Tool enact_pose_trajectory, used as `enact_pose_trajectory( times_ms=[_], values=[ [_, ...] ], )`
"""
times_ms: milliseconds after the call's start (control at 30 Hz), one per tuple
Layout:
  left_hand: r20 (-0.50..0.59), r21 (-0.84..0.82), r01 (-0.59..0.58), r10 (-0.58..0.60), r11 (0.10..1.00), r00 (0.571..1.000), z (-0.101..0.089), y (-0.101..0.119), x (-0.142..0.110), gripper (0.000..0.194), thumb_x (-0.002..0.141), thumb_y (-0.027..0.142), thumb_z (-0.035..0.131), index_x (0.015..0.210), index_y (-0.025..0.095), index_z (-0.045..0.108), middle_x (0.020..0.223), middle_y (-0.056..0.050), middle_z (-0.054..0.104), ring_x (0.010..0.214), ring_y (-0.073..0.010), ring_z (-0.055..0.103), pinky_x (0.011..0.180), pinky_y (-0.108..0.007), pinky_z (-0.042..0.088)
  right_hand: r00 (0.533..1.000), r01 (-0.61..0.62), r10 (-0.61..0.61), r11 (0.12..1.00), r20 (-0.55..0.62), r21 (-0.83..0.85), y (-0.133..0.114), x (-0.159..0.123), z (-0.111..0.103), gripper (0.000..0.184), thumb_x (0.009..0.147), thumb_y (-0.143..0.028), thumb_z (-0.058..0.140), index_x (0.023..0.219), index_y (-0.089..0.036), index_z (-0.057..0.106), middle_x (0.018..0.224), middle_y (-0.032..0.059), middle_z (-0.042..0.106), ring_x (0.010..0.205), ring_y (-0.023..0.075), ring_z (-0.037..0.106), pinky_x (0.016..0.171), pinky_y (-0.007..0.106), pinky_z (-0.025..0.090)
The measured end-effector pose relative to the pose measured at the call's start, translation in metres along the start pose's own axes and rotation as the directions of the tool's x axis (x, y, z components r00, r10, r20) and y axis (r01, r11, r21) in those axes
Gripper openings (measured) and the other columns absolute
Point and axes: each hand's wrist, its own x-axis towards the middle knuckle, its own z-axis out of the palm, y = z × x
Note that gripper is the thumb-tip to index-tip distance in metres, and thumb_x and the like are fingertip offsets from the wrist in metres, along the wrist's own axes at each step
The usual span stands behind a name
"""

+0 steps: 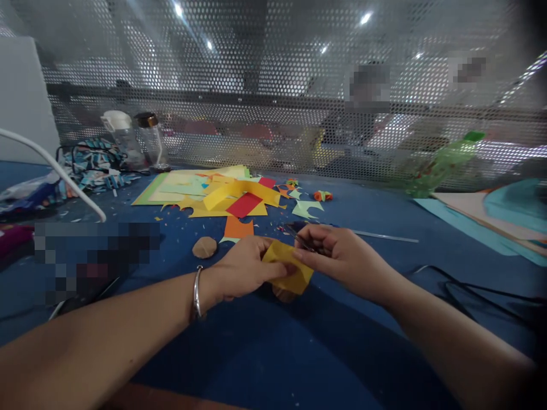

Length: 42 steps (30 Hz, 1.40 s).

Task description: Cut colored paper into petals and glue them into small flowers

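Note:
My left hand [243, 267] pinches a small yellow piece of paper [290, 272] just above the blue tabletop [265, 347]. A silver bangle circles that wrist. My right hand [337, 256] is closed too, its fingertips pressed on the right edge of the same yellow paper. A dark pair of scissors [299, 234] shows at the right hand's fingers; I cannot tell whether it is gripped. A small tan paper ball [204, 247] lies left of my left hand.
A pile of yellow, red, orange and green paper sheets [213, 193] with cut scraps lies further back. Two clear bottles [137, 139] stand at the back left by a perforated metal screen [299, 85]. A green bottle [444, 162] and card sheets lie right. Black cables [470, 290] run at right.

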Motion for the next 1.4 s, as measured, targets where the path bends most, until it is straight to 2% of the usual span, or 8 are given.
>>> enact_pose_trajectory(
  times_ms=[67,167,300,433,567,867,1200,1400],
  values=[
    [-0.033,0.037,-0.002,0.003,0.999,0.999,0.000,-0.002,-0.001,0.012,0.074,0.025,0.071,0.083,0.016,0.068,0.082,-0.003,0.071,0.079,-0.0165,0.066,0.077,-0.030,0.051,1.000,-0.015,0.015,1.000,-0.019,-0.008,0.001,0.000,-0.001,0.028,0.084,-0.047,0.062,0.081,-0.020,0.058,0.071,-0.0009,0.054,0.065,0.0137,0.047,0.058,0.026,0.039],
    [-0.080,-0.035,-0.035,0.032,0.999,0.996,-0.003,-0.002,0.000,0.014,0.076,0.024,0.070,0.089,0.018,0.070,0.089,-0.003,0.073,0.084,-0.0169,0.068,0.080,-0.029,0.051,0.998,-0.035,0.033,0.999,-0.047,-0.026,0.005,-0.001,-0.004,0.033,0.084,-0.053,0.062,0.084,-0.020,0.060,0.074,-0.0002,0.057,0.066,0.0142,0.049,0.059,0.026,0.039],
    [-0.181,-0.105,-0.004,-0.015,0.995,0.983,-0.007,-0.002,0.003,0.019,0.074,0.023,0.073,0.091,0.015,0.071,0.089,-0.004,0.074,0.082,-0.0173,0.068,0.075,-0.028,0.051,0.996,-0.089,0.085,0.992,-0.040,-0.087,0.010,0.000,-0.008,0.039,0.084,-0.059,0.060,0.085,-0.020,0.061,0.070,-0.0020,0.054,0.060,0.0127,0.045,0.054,0.026,0.034],
    [-0.199,-0.202,-0.025,-0.016,0.979,0.980,-0.010,-0.002,0.007,0.021,0.074,0.025,0.076,0.091,0.014,0.072,0.090,-0.006,0.075,0.080,-0.0156,0.069,0.078,-0.027,0.053,0.997,-0.077,0.074,0.984,-0.027,-0.163,0.008,-0.001,-0.008,0.041,0.085,-0.062,0.057,0.085,-0.021,0.063,0.066,-0.0026,0.053,0.057,0.0123,0.044,0.051,0.025,0.032],
    [-0.235,-0.199,0.012,-0.060,0.980,0.970,-0.012,0.000,0.008,0.018,0.075,0.028,0.077,0.085,0.015,0.071,0.085,-0.005,0.075,0.074,-0.0149,0.069,0.072,-0.026,0.054,0.998,-0.070,0.068,0.973,-0.017,-0.221,0.006,-0.001,-0.007,0.044,0.088,-0.063,0.051,0.085,-0.020,0.064,0.062,-0.0019,0.054,0.054,0.0121,0.044,0.049,0.025,0.032],
    [-0.200,-0.095,-0.055,0.036,0.994,0.979,-0.016,-0.003,0.008,0.023,0.076,0.032,0.075,0.092,0.016,0.072,0.093,-0.006,0.076,0.081,-0.0163,0.070,0.081,-0.030,0.054,1.000,-0.026,0.027,0.963,0.000,-0.267,0.007,-0.002,-0.008,0.044,0.092,-0.059,0.047,0.081,-0.021,0.064,0.068,0.0007,0.059,0.057,0.0129,0.047,0.050,0.026,0.031],
    [-0.190,0.018,-0.064,0.066,0.998,0.980,-0.017,-0.007,0.007,0.031,0.078,0.041,0.073,0.097,0.017,0.073,0.095,-0.006,0.075,0.085,-0.0181,0.069,0.079,-0.030,0.054,0.999,-0.027,0.039,0.951,0.031,-0.308,0.006,-0.002,-0.008,0.044,0.093,-0.057,0.045,0.078,-0.020,0.064,0.062,-0.0016,0.052,0.054,0.0118,0.041,0.049,0.026,0.029],
    [-0.194,-0.025,-0.070,0.064,0.997,0.979,-0.017,-0.007,0.007,0.028,0.075,0.039,0.076,0.094,0.018,0.073,0.095,-0.005,0.075,0.084,-0.0165,0.069,0.079,-0.029,0.053,0.999,-0.022,0.034,0.952,0.035,-0.305,0.006,-0.003,-0.007,0.042,0.093,-0.055,0.046,0.079,-0.020,0.064,0.061,-0.0017,0.053,0.053,0.0115,0.041,0.048,0.025,0.029]
  ],
)
